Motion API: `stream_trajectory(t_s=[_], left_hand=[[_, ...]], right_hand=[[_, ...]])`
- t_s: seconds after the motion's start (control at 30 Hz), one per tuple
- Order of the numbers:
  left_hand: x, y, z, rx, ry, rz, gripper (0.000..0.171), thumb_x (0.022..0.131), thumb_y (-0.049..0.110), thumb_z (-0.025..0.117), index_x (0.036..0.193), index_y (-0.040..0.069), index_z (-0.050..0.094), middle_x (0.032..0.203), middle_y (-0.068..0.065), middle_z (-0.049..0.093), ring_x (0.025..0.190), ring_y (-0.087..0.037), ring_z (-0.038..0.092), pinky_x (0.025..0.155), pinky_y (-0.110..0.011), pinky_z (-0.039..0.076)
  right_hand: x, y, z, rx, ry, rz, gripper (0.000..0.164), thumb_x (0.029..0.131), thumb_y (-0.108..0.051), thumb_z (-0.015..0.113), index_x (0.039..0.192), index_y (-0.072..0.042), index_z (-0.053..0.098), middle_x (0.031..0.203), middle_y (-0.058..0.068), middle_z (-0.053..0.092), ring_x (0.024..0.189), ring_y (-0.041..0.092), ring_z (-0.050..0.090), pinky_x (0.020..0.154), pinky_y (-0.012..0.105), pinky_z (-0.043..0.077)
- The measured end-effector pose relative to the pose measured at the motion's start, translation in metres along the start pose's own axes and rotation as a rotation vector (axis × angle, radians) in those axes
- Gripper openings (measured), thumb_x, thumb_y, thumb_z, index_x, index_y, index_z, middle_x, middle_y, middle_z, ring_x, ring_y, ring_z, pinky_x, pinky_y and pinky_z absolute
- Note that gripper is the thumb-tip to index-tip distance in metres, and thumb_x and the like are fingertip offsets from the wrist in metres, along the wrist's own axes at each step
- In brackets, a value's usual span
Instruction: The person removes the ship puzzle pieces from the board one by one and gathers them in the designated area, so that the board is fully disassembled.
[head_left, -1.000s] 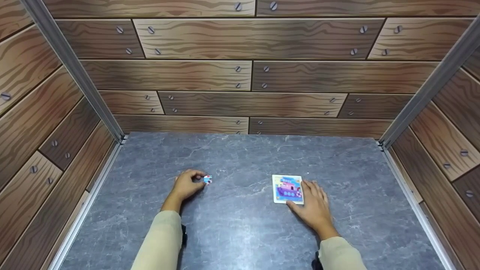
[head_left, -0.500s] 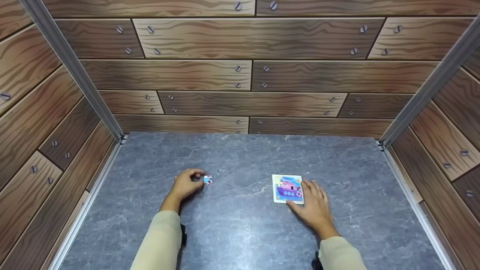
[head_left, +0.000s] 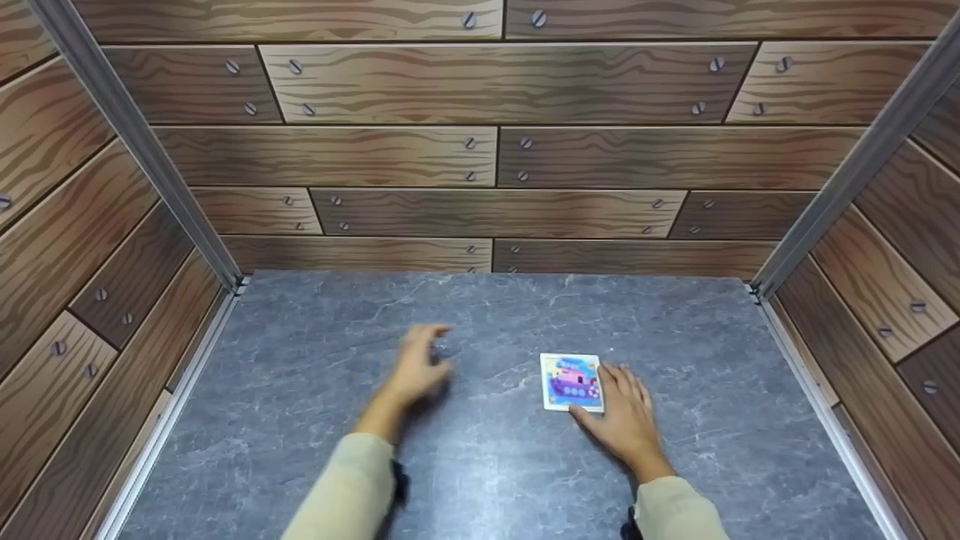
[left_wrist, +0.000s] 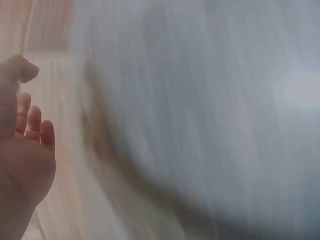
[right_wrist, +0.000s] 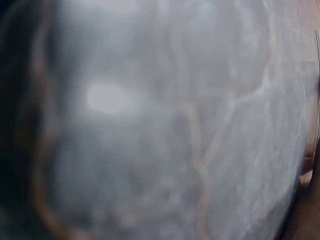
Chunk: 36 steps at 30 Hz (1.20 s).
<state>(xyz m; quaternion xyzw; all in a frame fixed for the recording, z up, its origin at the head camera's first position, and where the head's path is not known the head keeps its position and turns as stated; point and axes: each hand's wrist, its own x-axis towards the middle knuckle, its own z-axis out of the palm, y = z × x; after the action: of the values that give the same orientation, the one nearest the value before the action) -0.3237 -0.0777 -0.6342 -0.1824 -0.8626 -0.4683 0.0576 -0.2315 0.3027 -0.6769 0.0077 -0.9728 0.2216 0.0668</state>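
My left hand (head_left: 412, 369), slightly blurred, is over the left-centre of the table in the head view. Its thumb and index finger stand apart, and nothing shows between them. In the left wrist view the left hand (left_wrist: 25, 165) appears at the left edge with its fingers loosely bent. To the right lies a square, white-edged jigsaw puzzle (head_left: 571, 384) with a pink and purple ship on blue. My right hand (head_left: 624, 416) rests at its lower right corner, fingers extended along the right edge and thumb at the bottom edge.
The grey marbled tabletop (head_left: 480, 315) runs back to a wood-plank-patterned wall (head_left: 420, 154). Similar side walls with metal corner rails (head_left: 142, 150) close it in left and right. The right wrist view shows mostly blurred tabletop (right_wrist: 200, 150).
My left hand has moved right and spread its thumb and index finger. The small puzzle piece that was at its fingertips is out of sight. The right hand stays at the puzzle.
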Motion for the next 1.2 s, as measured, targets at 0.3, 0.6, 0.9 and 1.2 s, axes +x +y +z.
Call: stream_trajectory(t_s=[0.3,0.6,0.9,1.2], left_hand=[[0.016,0.061,0.093,-0.046,-0.228,0.008,0.056,0.091,0.003,0.077,0.145,0.003,0.059,0.142,-0.019,0.057,0.121,-0.036,0.066,0.106,-0.046,0.058],[0.025,0.072,0.140,0.008,-0.232,-0.093,0.050,0.095,0.018,0.082,0.141,0.010,0.066,0.135,-0.009,0.057,0.123,-0.024,0.057,0.114,-0.043,0.050],[0.030,0.085,0.158,0.233,-0.242,-0.147,0.056,0.097,0.039,0.081,0.147,0.018,0.066,0.131,-0.003,0.068,0.125,-0.021,0.065,0.106,-0.040,0.048],[0.031,0.089,0.164,0.255,-0.281,-0.156,0.050,0.098,0.037,0.081,0.144,0.023,0.067,0.131,0.001,0.069,0.130,-0.021,0.064,0.108,-0.043,0.046]], right_hand=[[-0.002,-0.002,-0.001,0.008,-0.005,0.008,0.100,0.092,-0.065,0.074,0.163,-0.001,0.043,0.168,0.022,0.045,0.161,0.051,0.032,0.132,0.068,0.019],[0.001,-0.008,0.003,-0.006,0.003,-0.016,0.099,0.092,-0.066,0.073,0.162,-0.002,0.045,0.167,0.021,0.047,0.160,0.049,0.035,0.132,0.068,0.020],[0.003,-0.006,0.001,0.003,0.025,-0.034,0.098,0.092,-0.064,0.074,0.162,-0.001,0.045,0.166,0.021,0.048,0.159,0.049,0.035,0.131,0.067,0.021],[-0.001,-0.001,0.001,0.005,0.038,-0.026,0.096,0.092,-0.062,0.076,0.160,-0.001,0.047,0.164,0.022,0.049,0.158,0.051,0.036,0.131,0.068,0.021]])
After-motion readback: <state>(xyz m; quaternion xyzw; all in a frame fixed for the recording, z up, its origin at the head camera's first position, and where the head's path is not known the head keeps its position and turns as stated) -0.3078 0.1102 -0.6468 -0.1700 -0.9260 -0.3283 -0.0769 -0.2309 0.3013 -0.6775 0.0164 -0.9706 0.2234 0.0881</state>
